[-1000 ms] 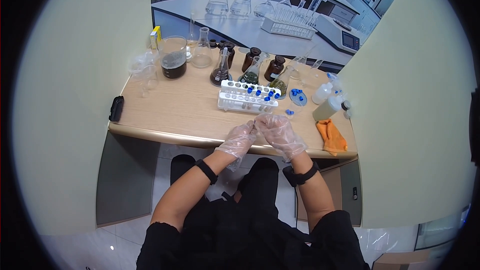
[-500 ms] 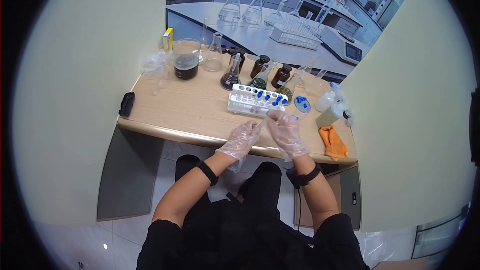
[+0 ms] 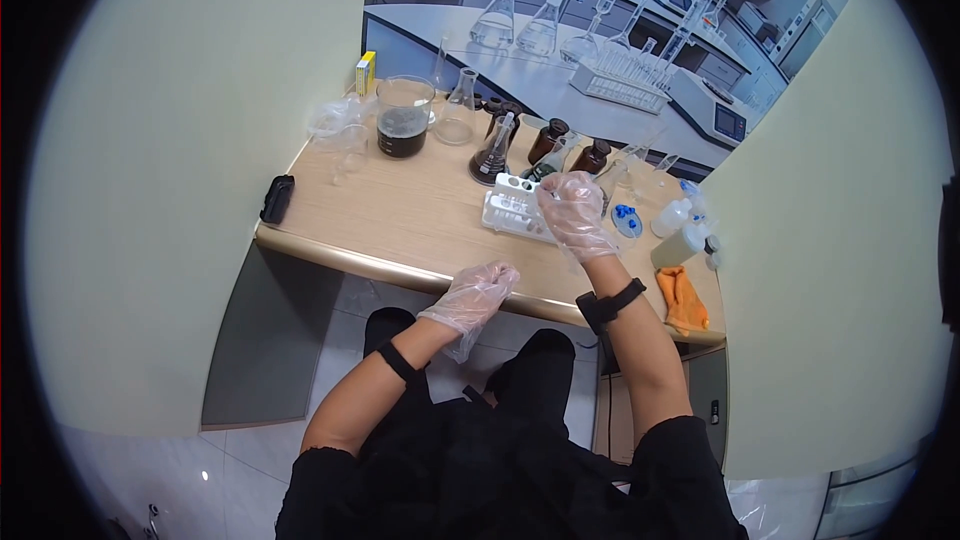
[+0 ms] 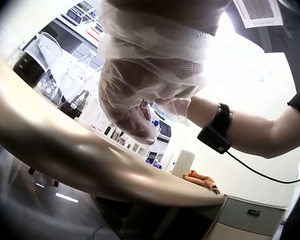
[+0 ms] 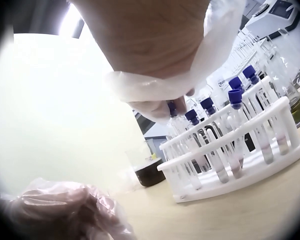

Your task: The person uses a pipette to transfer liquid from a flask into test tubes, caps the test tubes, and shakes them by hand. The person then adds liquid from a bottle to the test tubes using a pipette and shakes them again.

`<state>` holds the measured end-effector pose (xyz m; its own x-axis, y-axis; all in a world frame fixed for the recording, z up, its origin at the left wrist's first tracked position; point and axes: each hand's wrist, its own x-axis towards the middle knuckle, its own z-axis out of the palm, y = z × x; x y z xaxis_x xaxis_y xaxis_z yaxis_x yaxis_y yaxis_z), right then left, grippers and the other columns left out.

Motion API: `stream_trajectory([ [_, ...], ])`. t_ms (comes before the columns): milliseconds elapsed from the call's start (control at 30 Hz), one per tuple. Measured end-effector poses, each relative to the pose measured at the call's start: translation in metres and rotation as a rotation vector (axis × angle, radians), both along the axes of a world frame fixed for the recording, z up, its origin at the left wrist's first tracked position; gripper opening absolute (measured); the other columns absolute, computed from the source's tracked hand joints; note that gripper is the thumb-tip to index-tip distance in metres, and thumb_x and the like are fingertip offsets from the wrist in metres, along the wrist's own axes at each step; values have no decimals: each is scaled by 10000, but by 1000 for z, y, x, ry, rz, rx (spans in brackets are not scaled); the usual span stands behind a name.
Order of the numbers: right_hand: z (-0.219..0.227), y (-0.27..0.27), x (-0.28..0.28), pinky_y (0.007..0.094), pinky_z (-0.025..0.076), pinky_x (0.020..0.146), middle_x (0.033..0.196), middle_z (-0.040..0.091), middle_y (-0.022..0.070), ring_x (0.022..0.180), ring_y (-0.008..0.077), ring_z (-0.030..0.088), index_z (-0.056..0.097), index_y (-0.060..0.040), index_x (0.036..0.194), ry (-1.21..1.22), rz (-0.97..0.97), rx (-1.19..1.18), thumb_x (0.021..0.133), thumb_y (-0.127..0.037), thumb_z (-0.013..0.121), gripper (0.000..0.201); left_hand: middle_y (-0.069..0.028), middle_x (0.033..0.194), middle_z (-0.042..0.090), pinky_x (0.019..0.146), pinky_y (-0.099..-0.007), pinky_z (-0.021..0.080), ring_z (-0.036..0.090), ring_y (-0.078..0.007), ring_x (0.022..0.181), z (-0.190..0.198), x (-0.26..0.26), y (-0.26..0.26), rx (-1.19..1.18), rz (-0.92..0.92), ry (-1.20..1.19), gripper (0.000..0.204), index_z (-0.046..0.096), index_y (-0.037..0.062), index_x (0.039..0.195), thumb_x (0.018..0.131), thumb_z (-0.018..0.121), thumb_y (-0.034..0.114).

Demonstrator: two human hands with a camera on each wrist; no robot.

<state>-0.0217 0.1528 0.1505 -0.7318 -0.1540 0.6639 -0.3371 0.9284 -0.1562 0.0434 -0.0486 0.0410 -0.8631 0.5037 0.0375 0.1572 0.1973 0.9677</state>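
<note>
My right hand (image 3: 573, 212), in a clear plastic glove, is over the white test tube rack (image 3: 512, 208). In the right wrist view its fingers pinch a test tube by its blue cap (image 5: 171, 106), at the far end of the rack (image 5: 250, 174). Several other tubes with blue caps (image 5: 235, 96) stand upright there, some with a little pinkish or cloudy content at the bottom. My gloved left hand (image 3: 472, 298) hovers by the table's front edge, fingers loosely curled, with nothing visible in them; the left wrist view shows its glove (image 4: 140, 95) close up.
Behind the rack stand conical flasks with dark liquid (image 3: 490, 162) and brown bottles (image 3: 548, 140). A beaker of dark liquid (image 3: 402, 135) is at the back left. To the right lie a dish of blue caps (image 3: 627, 221), plastic bottles (image 3: 678, 245) and an orange cloth (image 3: 683, 300).
The hands were together near the table's front edge. They have parted: my right hand has moved forward to the rack with the capped tube, while the left stays near the edge.
</note>
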Motion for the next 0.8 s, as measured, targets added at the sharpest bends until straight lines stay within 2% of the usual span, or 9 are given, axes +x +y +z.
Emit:
stream_trajectory([
  [67, -9, 3, -8, 454, 551, 807, 834, 752, 137, 869, 341, 694, 784, -88, 789, -111, -74, 71, 803, -191, 763, 106, -33, 837, 627, 745, -298, 499, 559, -124, 778, 2, 0, -4, -30, 9, 11, 364, 659, 25, 1080, 1079, 557, 375],
  [200, -22, 10, -16, 456, 552, 828, 816, 750, 139, 888, 348, 694, 794, -86, 770, -71, -46, 33, 787, -197, 758, 118, -42, 818, 624, 749, -312, 501, 562, -137, 761, 0, -2, -5, -44, 22, 47, 388, 661, 30, 1042, 1071, 551, 401],
  [300, -19, 10, -13, 455, 554, 848, 858, 753, 157, 924, 345, 695, 801, -81, 828, -123, -52, 57, 792, -208, 755, 140, -52, 808, 623, 751, -319, 502, 566, -150, 749, 12, 1, -6, -69, 9, 15, 403, 661, 34, 1022, 1066, 545, 418],
  [367, -15, 4, -8, 459, 547, 892, 956, 757, 167, 987, 347, 688, 802, -76, 919, -190, -62, -72, 795, -219, 753, 196, -56, 804, 623, 750, -319, 502, 568, -156, 744, 12, 1, -5, -64, 6, -5, 408, 660, 37, 1010, 1065, 541, 424],
  [467, -12, 0, -10, 453, 522, 956, 1049, 754, 140, 1071, 337, 667, 795, -93, 1008, -167, -50, -38, 794, -251, 772, 267, -66, 812, 633, 753, -333, 503, 578, -170, 749, 8, 0, -4, -66, -1, 93, 408, 651, 33, 994, 1067, 535, 418],
  [567, -10, -3, -12, 443, 495, 998, 1051, 753, 103, 1129, 321, 643, 786, -104, 1013, -160, 20, 88, 792, -279, 798, 282, -73, 815, 642, 763, -344, 505, 591, -181, 762, 5, -1, -2, -75, -1, 41, 407, 651, 28, 986, 1068, 532, 409],
  [700, -20, 0, -23, 441, 485, 1004, 1052, 748, 79, 1151, 305, 630, 775, -109, 969, -212, 48, 70, 781, -295, 827, 269, -97, 813, 646, 779, -365, 510, 608, -217, 769, 6, -1, -6, -92, 11, 34, 413, 658, 30, 983, 1070, 514, 407],
  [767, -20, -1, -27, 443, 488, 1030, 1156, 732, 74, 1177, 321, 623, 740, -101, 940, -315, 16, 91, 802, -298, 844, 261, -104, 807, 643, 778, -369, 510, 608, -227, 765, 7, 0, -8, -125, 25, 62, 414, 660, 33, 981, 1070, 506, 407],
  [800, -20, -2, -28, 443, 488, 1030, 1156, 732, 74, 1177, 321, 623, 740, -101, 940, -315, 19, 90, 802, -298, 844, 261, -109, 804, 644, 776, -374, 510, 610, -234, 760, 5, 0, -8, -123, 25, 69, 422, 659, 35, 979, 1071, 495, 413],
])
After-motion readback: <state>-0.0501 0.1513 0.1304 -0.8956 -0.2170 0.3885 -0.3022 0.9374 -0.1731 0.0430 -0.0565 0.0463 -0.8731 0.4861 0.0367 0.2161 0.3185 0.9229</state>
